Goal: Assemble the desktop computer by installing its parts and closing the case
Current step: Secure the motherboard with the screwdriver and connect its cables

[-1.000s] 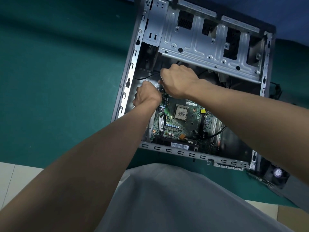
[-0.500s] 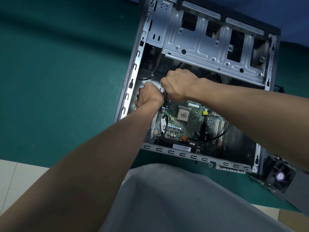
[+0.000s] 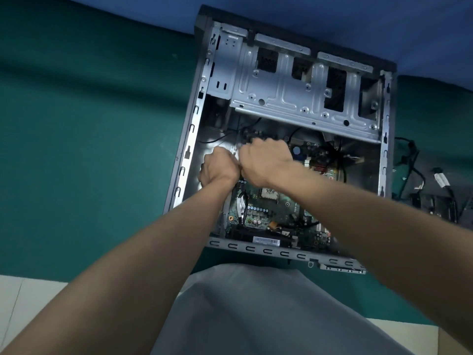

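An open desktop case [image 3: 190, 139] lies on its side on a green mat, with a silver drive cage [image 3: 294, 98] across its far end. A green motherboard [image 3: 271, 211] lies inside, its bare processor [image 3: 268, 193] partly under my right wrist. My left hand [image 3: 220, 167] is curled at the board's left edge. My right hand [image 3: 266, 160] is curled over the board's far left corner and touches the left hand. A thin silver metal strip [image 3: 234, 152] shows between them. The fingertips of both hands are hidden.
Black cables [image 3: 409, 162] and dark parts [image 3: 435, 201] lie on the mat right of the case. The green mat [image 3: 89, 124] stretches to the left. My grey clothing [image 3: 256, 303] fills the near middle, over a pale floor.
The view has shifted, so the case sits lower and the parts at right have come into sight. Both hands stay curled at the board's far left corner, now pressed closer together.
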The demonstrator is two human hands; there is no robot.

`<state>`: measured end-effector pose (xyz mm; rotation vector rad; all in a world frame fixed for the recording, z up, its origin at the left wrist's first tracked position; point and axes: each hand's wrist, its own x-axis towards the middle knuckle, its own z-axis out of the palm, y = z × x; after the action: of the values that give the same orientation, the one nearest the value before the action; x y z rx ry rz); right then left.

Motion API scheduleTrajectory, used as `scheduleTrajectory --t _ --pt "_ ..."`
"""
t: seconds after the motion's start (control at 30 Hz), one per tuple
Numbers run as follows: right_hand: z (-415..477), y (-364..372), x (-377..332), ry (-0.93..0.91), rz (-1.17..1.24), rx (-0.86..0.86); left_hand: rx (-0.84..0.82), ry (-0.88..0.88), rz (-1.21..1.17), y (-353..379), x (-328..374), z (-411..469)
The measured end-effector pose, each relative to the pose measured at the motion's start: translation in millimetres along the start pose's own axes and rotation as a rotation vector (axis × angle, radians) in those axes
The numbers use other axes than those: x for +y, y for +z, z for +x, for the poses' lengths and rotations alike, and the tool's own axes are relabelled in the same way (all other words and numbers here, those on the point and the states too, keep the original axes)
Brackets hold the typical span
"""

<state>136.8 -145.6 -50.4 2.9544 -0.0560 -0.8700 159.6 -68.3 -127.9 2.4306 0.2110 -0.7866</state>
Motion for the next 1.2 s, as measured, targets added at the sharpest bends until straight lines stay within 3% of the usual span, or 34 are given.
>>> scheduleTrajectory --t 0.1,0.23,0.37,0.43,0.53,0.63,0.77,0.9,1.03,1.2 --pt "-35.2 7.2 16.3 -0.026 0.244 0.044 0.068 0.193 0.213 3.8 -0.1 -6.6" --pt "-83.7 9.6 57.1 -0.021 0.775 0.079 0.136 0.551 0.486 16.0 9.1 -16.7" --pt "-122.1 23.5 110.3 0.182 1.085 0.394 0.183 0.746 0.547 32.3 33.2 -36.2" --pt "-138.1 37.1 137.8 0.254 1.263 0.542 0.071 0.801 0.522 47.1 45.9 -49.3" --pt "-155.0 66.3 174.1 0.403 1.47 0.688 -0.263 0.678 0.563 74.7 62.3 -65.5" --pt "-162.6 105.0 196.0 0.637 1.496 0.719 -0.296 0.615 0.586 92.9 63.7 -73.6" --pt "-160.6 154.1 199.1 0.86 1.35 0.567 -0.273 0.506 0.512 99.6 63.4 -70.3" --pt "-151.5 187.5 181.9 0.836 1.248 0.425 -0.286 0.467 0.538 102.6 65.9 -68.7" --pt "-147.3 208.9 168.0 0.737 1.133 0.313 -0.174 0.478 0.63 102.0 74.9 -70.0" --pt "-141.1 213.1 161.3 0.707 1.052 0.323 -0.095 0.592 0.593 101.2 81.7 -83.1"
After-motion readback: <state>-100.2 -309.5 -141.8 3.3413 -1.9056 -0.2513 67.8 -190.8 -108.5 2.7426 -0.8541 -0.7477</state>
